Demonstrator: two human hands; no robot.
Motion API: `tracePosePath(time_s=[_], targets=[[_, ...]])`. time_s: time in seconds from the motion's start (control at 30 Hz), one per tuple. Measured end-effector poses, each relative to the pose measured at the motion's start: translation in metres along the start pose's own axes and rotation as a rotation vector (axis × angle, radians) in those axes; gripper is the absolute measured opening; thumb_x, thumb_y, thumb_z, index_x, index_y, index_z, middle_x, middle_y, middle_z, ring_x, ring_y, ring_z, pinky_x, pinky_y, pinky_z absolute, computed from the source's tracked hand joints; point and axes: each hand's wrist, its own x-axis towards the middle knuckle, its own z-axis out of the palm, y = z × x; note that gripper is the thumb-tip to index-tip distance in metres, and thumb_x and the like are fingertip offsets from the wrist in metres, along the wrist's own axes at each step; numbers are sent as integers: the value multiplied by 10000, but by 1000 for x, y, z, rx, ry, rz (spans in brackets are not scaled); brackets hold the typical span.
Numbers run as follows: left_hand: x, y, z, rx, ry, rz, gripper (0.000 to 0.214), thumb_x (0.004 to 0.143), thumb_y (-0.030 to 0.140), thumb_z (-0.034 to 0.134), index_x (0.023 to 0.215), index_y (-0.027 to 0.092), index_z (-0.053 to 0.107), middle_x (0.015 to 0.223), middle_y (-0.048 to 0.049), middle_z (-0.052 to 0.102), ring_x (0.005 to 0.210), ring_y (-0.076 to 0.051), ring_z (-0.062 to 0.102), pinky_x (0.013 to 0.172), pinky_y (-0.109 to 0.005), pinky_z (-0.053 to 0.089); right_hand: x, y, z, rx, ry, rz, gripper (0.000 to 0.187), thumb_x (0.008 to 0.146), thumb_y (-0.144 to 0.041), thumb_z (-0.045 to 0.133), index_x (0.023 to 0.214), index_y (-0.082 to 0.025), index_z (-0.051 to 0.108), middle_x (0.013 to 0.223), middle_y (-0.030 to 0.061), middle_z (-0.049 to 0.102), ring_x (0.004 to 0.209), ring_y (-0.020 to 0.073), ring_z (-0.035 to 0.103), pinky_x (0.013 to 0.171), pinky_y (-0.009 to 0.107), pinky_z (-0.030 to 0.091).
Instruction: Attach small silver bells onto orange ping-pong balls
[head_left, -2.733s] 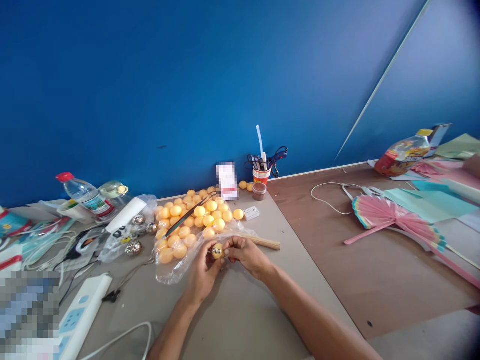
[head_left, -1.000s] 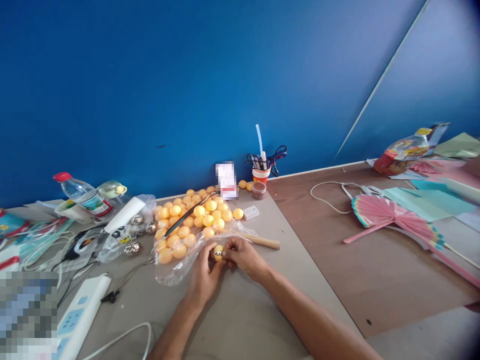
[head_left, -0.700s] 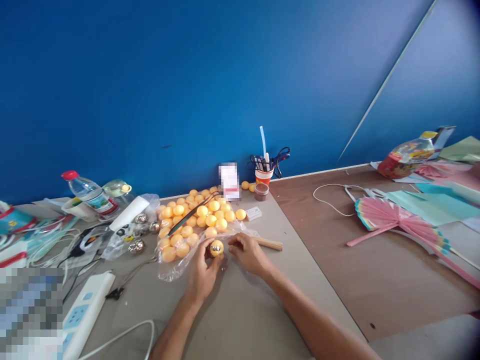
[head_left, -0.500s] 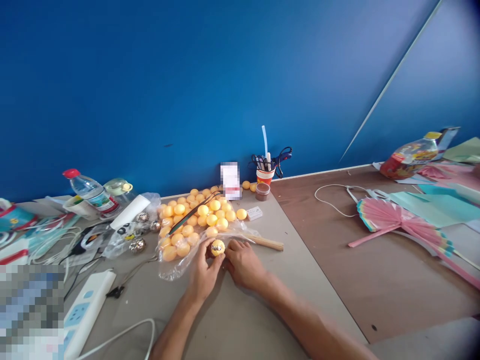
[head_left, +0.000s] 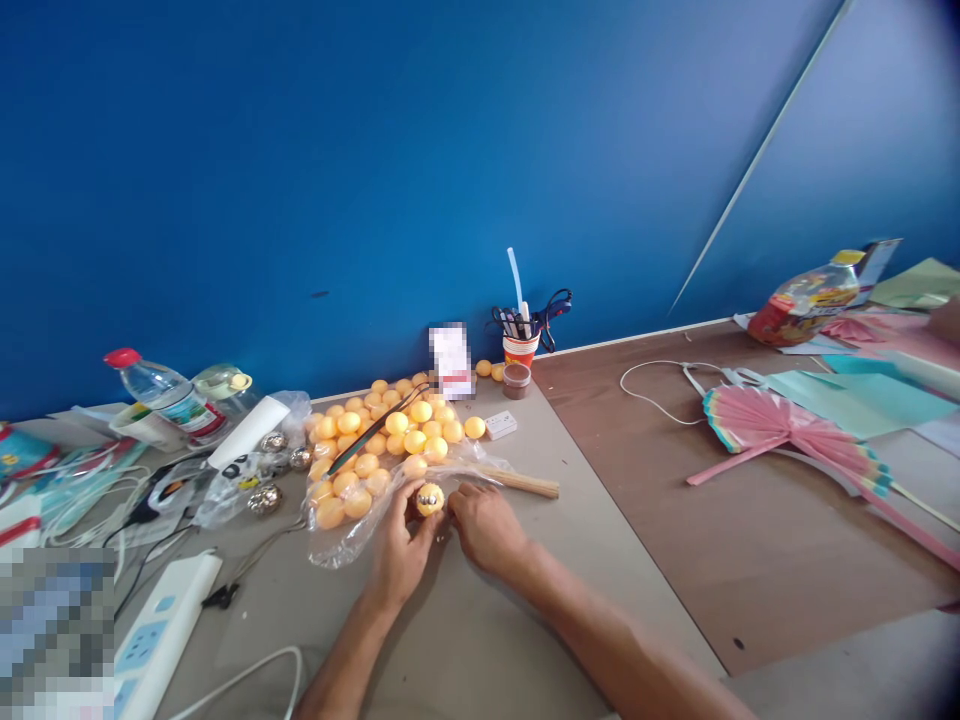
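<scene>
My left hand (head_left: 400, 558) is closed round a small yellow ball (head_left: 430, 497) with a rough surface and silvery bits showing on its top. Just right of it, my right hand (head_left: 489, 528) is closed with its fingers curled down near the grey tabletop. Whatever its fingertips hold, if anything, is hidden. Beyond both hands, several orange table tennis balls (head_left: 415, 441) lie on and in a clear plastic bag (head_left: 337, 545), with dark tweezers (head_left: 367, 437) resting across them. Wooden sticks (head_left: 529, 482) lie behind my right hand.
A small white box (head_left: 501, 425), a brown-filled round tub (head_left: 517, 379) and a paper cup (head_left: 520, 348) of tools stand at the back. Left are silvery balls (head_left: 265, 499), a bottle (head_left: 169, 397) and a power strip (head_left: 169, 630). A pink paper fan (head_left: 784, 425) lies right.
The view has shifted slightly, so things sit a little further left. Both hands keep nearly the same pose, the ball still in my left. At the far right edge, part of another hand now shows.
</scene>
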Motion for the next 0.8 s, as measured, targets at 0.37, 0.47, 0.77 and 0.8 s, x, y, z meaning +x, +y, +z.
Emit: tracePosePath(time_s=[0.37, 0.47, 0.77, 0.8], targets=[[-1, 1, -1, -37, -31, -14, 381, 832, 388, 629, 1139, 175, 559, 1105, -110, 647, 931, -216, 662, 816, -364, 566, 6, 6, -7, 701, 79, 300, 107, 710, -99, 483, 665, -195, 493, 553, -14, 566, 535, 137, 528, 553, 253, 381], [-1, 1, -1, -69, -32, -23, 391, 831, 387, 629, 1146, 168, 555, 1096, -116, 648, 920, -219, 665, 786, -354, 572, 8, 3, -8, 990, 58, 370, 85, 712, -158, 528, 690, -206, 462, 460, -79, 457, 415, 94, 418, 460, 225, 316], [-1, 4, -1, -67, -71, 0, 370, 841, 377, 628, 1146, 182, 555, 1104, -110, 643, 958, -220, 657, 841, -368, 555, 8, 1, -21, 1588, -64, 340, 327, 592, -381, 780, 683, -152, 565, 594, -42, 552, 450, 50, 436, 491, 221, 322], [-1, 4, -1, -73, -73, 2, 367, 843, 373, 628, 1147, 182, 555, 1109, -112, 642, 958, -220, 657, 839, -366, 556, 7, 1, -22, 1596, -91, 340, 327, 573, -365, 793, 705, -147, 588, 623, -30, 578, 473, 58, 467, 509, 224, 346]])
